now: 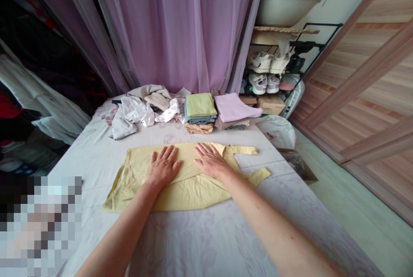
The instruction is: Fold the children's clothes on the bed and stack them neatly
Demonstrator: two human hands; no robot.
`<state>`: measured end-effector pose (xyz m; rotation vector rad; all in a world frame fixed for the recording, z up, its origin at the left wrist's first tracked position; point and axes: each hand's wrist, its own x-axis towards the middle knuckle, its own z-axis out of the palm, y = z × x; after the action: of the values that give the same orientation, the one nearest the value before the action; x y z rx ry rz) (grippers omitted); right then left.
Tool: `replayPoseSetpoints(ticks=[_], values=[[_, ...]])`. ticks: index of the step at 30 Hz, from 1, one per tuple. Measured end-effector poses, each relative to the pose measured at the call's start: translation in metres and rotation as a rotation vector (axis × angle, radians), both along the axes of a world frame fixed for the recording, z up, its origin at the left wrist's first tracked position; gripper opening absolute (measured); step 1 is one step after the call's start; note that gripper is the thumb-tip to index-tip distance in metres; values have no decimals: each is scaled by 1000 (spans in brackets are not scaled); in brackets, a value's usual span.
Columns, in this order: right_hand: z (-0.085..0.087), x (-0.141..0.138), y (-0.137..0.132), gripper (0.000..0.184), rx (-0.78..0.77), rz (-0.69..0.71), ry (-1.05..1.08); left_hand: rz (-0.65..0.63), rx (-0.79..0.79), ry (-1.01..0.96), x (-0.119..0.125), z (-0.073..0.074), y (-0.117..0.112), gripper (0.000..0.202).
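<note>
A pale yellow garment [135, 173] lies spread on the bed [206, 242], partly folded, with a sleeve sticking out to the right. My left hand [163, 166] rests flat on its middle, fingers spread. Just to the right, my right hand [209, 160] also lies flat on the cloth with fingers stretched out. Neither hand holds anything.
At the far end of the bed sit a heap of loose light clothes [142, 109], a folded stack topped with green [200, 106] and a folded pink piece [234, 107]. Purple curtains [174, 27] hang behind. A shoe rack [274, 70] and a wooden door [371, 87] are at right.
</note>
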<state>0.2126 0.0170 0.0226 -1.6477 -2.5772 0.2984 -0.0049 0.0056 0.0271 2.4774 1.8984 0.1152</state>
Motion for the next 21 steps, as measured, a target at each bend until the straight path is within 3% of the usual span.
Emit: replayPoseSetpoints(ticks=[4,11,16,19,21], values=[[-3,25,-1,64,39,-94,-62,35,-13,14,-10,1,0,59],[-1,26,-1,64,1,-141,-107,160,-35,70,-57,5,1,60],[4,32,9,60,-52,-187,-78,177,-5,80,-66,6,0,61],[10,18,11,59,8,-250,-45,177,7,64,-62,7,-2,61],[12,-4,8,59,63,-198,-16,182,12,55,-62,6,-2,61]])
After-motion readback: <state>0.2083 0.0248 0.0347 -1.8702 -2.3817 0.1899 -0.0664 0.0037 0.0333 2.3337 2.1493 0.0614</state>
